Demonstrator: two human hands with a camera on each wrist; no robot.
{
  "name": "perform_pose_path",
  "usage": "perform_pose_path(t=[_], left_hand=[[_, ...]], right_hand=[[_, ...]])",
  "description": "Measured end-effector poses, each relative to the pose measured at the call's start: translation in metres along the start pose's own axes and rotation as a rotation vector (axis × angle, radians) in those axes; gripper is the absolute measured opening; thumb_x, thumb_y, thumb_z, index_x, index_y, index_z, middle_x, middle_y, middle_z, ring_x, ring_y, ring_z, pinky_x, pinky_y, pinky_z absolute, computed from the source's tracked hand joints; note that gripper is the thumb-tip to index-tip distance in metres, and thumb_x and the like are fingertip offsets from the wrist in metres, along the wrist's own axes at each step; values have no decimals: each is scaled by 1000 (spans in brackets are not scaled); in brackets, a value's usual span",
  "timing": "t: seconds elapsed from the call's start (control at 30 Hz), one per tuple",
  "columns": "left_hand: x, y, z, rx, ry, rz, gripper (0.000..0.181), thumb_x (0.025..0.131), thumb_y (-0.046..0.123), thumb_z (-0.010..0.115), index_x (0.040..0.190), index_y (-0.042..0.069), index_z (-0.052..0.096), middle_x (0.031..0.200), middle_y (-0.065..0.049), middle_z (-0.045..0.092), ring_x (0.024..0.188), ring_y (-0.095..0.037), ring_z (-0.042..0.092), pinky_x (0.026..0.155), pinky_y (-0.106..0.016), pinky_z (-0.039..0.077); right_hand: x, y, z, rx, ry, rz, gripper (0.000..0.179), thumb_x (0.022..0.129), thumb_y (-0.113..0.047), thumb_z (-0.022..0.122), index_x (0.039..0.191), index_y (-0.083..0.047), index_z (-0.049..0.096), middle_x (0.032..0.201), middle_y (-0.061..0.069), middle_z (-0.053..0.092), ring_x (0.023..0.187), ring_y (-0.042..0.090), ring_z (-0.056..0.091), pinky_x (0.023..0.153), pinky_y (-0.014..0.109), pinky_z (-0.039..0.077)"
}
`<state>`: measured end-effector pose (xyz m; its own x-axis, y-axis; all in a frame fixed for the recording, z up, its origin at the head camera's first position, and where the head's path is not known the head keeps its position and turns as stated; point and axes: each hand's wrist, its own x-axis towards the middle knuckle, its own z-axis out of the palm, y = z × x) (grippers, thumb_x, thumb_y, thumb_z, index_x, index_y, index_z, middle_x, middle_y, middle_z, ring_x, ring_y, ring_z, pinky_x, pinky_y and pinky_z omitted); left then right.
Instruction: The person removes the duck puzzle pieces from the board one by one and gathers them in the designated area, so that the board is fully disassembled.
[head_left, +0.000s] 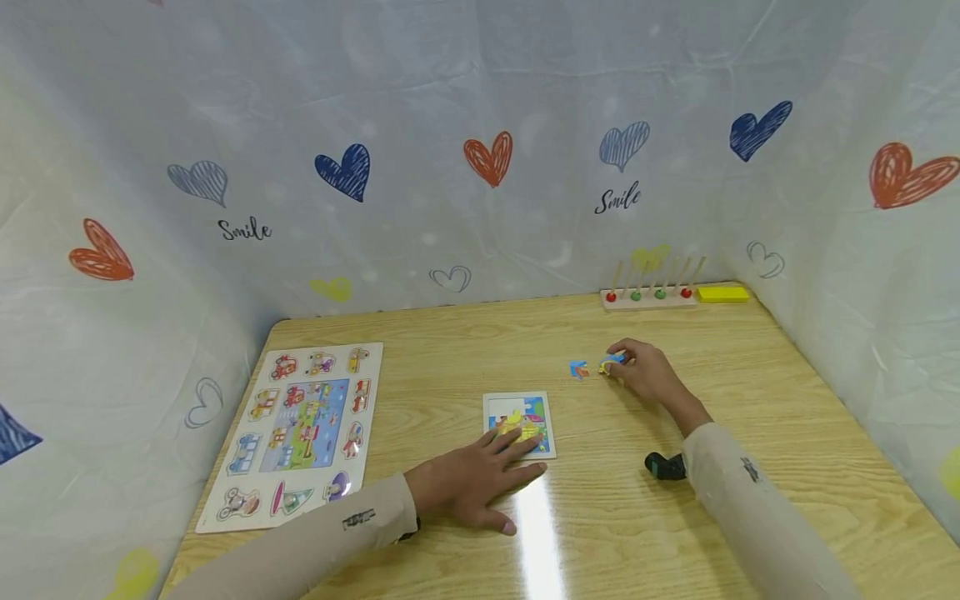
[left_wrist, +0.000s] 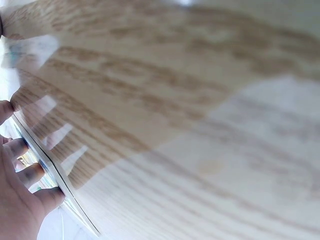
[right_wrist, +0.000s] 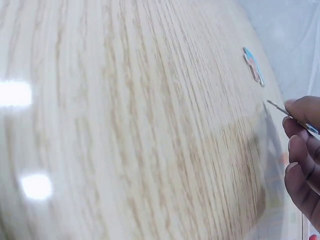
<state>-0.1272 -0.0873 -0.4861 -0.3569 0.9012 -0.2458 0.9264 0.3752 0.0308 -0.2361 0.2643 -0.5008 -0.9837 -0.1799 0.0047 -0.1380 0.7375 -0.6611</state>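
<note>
My left hand (head_left: 483, 477) lies with spread, straight fingers across the lower part of a small jigsaw puzzle (head_left: 551, 429) in a white frame. A white gap shows in the puzzle's upper left; the fingers hide some of its picture. In the left wrist view those fingers (left_wrist: 31, 175) rest over the frame's edge (left_wrist: 55, 172). To the right, my right hand (head_left: 647, 372) pinches a blue and yellow puzzle piece (head_left: 613, 359) between thumb and fingers. The right wrist view shows this piece (right_wrist: 278, 107) edge-on, off the table. Another blue and orange puzzle piece (head_left: 578, 369) lies just left of it.
A large peg puzzle board (head_left: 375, 375) with vehicle pictures lies at the left. At the back right stand a wooden peg rack (head_left: 648, 303) with red and green beads and a yellow block (head_left: 722, 294). A black object (head_left: 664, 467) sits by the right forearm. Heart-printed curtains (head_left: 420, 100) enclose the table.
</note>
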Motion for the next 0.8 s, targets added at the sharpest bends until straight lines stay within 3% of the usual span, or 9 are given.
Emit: perform_pose_path(t=[0.27,0.6,0.8], left_hand=[[0,-1,1,13,3,5,84,98,71,37,163,22,17,170,-11,8,155,-38,12,123,-56,18],[1,0,1,8,0,2,85,98,71,37,163,21,17,170,-12,7,155,-38,11,123,-56,18],[2,0,0,2,-17,-7,86,96,73,37,163,23,16,170,-10,7,155,-37,11,123,-57,17]], right_hand=[[8,-2,5,-13,22,16,28,96,-18,68,119,-1,66,104,21,69,87,29,65,70,38,52],[10,-3,6,-106,16,23,30,94,-24,73,113,-2,68,104,17,72,92,32,67,77,47,53],[11,0,6,-124,11,7,35,95,-26,71,119,-1,67,114,23,69,103,40,65,86,55,52]])
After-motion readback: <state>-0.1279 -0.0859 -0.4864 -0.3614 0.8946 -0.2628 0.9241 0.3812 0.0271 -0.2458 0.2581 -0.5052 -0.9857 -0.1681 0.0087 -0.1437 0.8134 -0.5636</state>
